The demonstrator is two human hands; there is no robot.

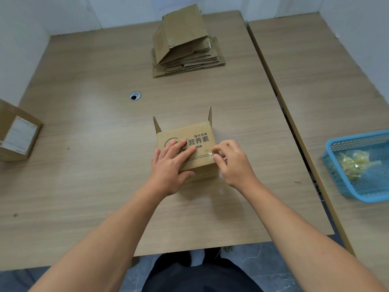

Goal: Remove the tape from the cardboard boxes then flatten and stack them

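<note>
You worked at a wood-grain table (84, 144) hemmed by white walls (25, 28). The printed box (202, 131) lay mid-table, far flaps raised. Your left hand (170, 163) pressed flat on its top, fingers straight, while your right hand (231, 163) pinched the clear tape (211, 154) at its right edge. Beyond the box stood the stack of flattened boxes (185, 49); right of it, a blue basket (357, 137) held wadded tape (353, 165); far left of it sat a labelled box (16, 135).

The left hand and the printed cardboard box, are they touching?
Touching. The head view shows the left hand lying flat on top of the printed cardboard box.
</note>
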